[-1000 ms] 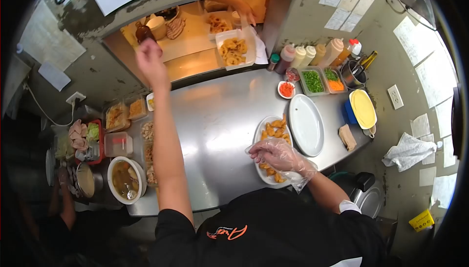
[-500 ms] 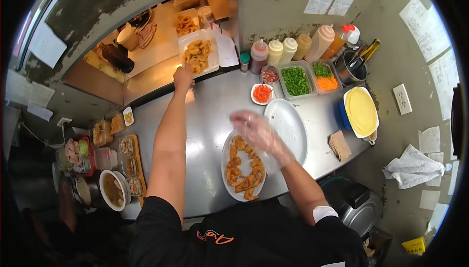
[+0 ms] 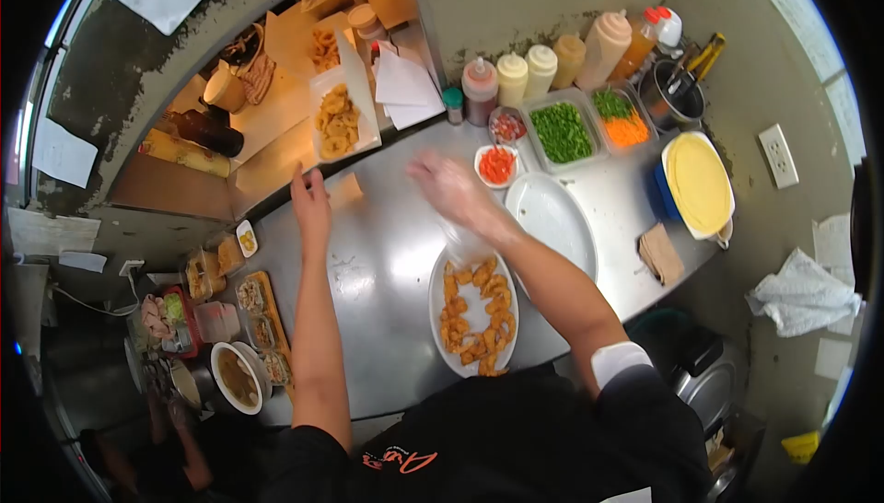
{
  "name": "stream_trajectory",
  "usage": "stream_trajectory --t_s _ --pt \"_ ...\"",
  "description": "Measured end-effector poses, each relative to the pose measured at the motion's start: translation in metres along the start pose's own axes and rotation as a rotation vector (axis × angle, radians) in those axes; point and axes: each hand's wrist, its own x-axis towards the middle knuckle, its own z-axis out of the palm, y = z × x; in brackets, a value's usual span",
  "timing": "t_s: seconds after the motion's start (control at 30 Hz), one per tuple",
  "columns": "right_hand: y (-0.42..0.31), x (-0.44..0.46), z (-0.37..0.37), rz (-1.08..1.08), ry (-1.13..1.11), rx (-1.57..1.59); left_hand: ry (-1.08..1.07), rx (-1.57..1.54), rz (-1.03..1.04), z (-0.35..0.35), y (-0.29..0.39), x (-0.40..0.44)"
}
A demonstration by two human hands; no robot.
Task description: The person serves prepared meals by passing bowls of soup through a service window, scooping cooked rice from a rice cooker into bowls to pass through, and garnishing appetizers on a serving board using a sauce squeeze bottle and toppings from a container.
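Note:
My left hand (image 3: 311, 204) is bare and reaches toward the pass-through window, just below the container of fried rings (image 3: 339, 121). Its fingers are apart and hold nothing. My right hand (image 3: 451, 188), in a clear plastic glove, hovers over the steel counter (image 3: 368, 273), left of a small white dish of chopped red pieces (image 3: 496, 166). Motion blurs its fingers. Below it lies an oval white plate (image 3: 475, 312) with fried pieces arranged in a ring. A second oval plate (image 3: 552, 218), without food on it, sits to its right.
Squeeze bottles (image 3: 540, 72) line the back wall beside tubs of chopped greens (image 3: 562, 132) and shredded carrot (image 3: 626, 130). A yellow-topped tub (image 3: 698, 183) and folded brown cloth (image 3: 661, 254) lie right. Left are food containers and a soup bowl (image 3: 238, 377). A co-worker's arms (image 3: 189, 443) show lower left.
My left hand has drawn back from the edge of the fried-ring container. My right hand has moved up and away from the plate of fried pieces. The view has shifted.

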Motion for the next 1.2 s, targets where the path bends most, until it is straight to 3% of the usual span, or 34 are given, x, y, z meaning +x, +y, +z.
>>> stream_trajectory --t_s 0.03,0.1,0.17,0.23,0.27,0.3,0.33,0.37,0.4,0.43,0.5,0.57,0.67,0.7,0.73,0.77,0.8,0.83,0.87,0.9,0.93,0.97,1.03,1.07,1.13,1.2 --pt "-0.028 -0.039 -0.019 0.223 -0.085 -0.069 -0.041 -0.031 0.060 -0.009 -0.008 -0.041" --pt "-0.023 -0.133 -0.036 0.126 -0.185 -0.064 -0.159 -0.003 0.143 -0.027 -0.030 -0.132" --pt "-0.038 -0.226 -0.054 0.394 -0.355 -0.166 -0.231 0.070 0.137 -0.054 -0.035 -0.224" --pt "-0.042 -0.324 -0.043 0.787 -0.193 0.274 -0.305 -0.048 0.059 -0.081 -0.029 -0.296" --pt "-0.056 -0.347 -0.052 0.666 -0.252 0.043 -0.359 -0.068 0.082 -0.089 -0.036 -0.321" --pt "-0.066 -0.375 -0.043 0.990 -0.315 0.037 -0.452 -0.089 0.102 -0.104 -0.044 -0.349" --pt "-0.094 -0.387 -0.058 0.951 -0.380 0.045 -0.520 -0.117 0.127 -0.109 -0.047 -0.371" --pt "-0.049 -0.449 -0.044 0.586 -0.382 -0.083 -0.627 -0.179 0.125 -0.105 -0.044 -0.393" --pt "-0.050 -0.470 -0.040 0.661 -0.324 0.098 -0.700 -0.209 0.110 -0.116 -0.044 -0.411" --pt "-0.010 -0.517 -0.026 0.488 -0.368 -0.165 -0.738 -0.229 0.092 -0.126 -0.046 -0.425" --pt "-0.021 -0.561 -0.039 0.666 -0.298 -0.349 -0.914 -0.278 0.045 -0.124 -0.061 -0.453" --pt "-0.046 -0.613 -0.069 0.699 -0.130 -0.579 -1.075 -0.250 0.082 -0.135 -0.062 -0.473" --pt "-0.093 -0.604 -0.093 0.754 0.110 -0.897 -1.037 -0.133 0.195 -0.117 -0.079 -0.493" --pt "-0.082 -0.613 -0.098 0.554 0.033 -1.129 -1.108 -0.157 0.065 -0.100 -0.100 -0.509" --pt "-0.072 -0.609 -0.103 0.782 0.020 -0.913 -1.112 -0.184 -0.093 -0.080 -0.123 -0.520" --pt "-0.063 -0.605 -0.100 0.595 -0.120 -0.990 -1.175 -0.170 -0.035 -0.065 -0.123 -0.527" --pt "-0.028 -0.610 -0.097 0.445 -0.460 -1.143 -1.258 -0.017 0.000 -0.040 -0.141 -0.538" --pt "0.025 -0.623 -0.089 0.303 -0.324 -0.768 -1.263 0.008 0.011 -0.013 -0.176 -0.564" --pt "0.058 -0.618 -0.075 0.065 -0.606 -1.059 -1.457 0.288 -0.019 -0.007 -0.151 -0.558" --pt "0.047 -0.570 -0.052 0.087 -0.503 -0.660 -1.316 0.378 -0.218 0.018 -0.159 -0.574" --pt "-0.003 -0.506 -0.003 -0.028 -0.533 -0.571 -1.101 0.294 -0.353 0.076 -0.215 -0.613" --pt "-0.045 -0.492 0.024 -0.065 -0.582 -0.496 -0.951 0.229 -0.385 0.067 -0.211 -0.612" --pt "-0.041 -0.490 0.056 0.009 -0.846 -0.538 -0.840 0.093 -0.404 0.060 -0.199 -0.639" --pt "-0.064 -0.489 0.069 -0.074 -0.887 -0.398 -0.829 0.040 -0.392 0.077 -0.215 -0.658" --pt "-0.106 -0.466 0.122 -0.294 -0.877 -0.223 -0.615 -0.109 -0.428 0.048 -0.224 -0.696" --pt "-0.136 -0.449 0.159 -0.534 -0.878 -0.233 -0.370 -0.241 -0.817 0.019 -0.240 -0.727"
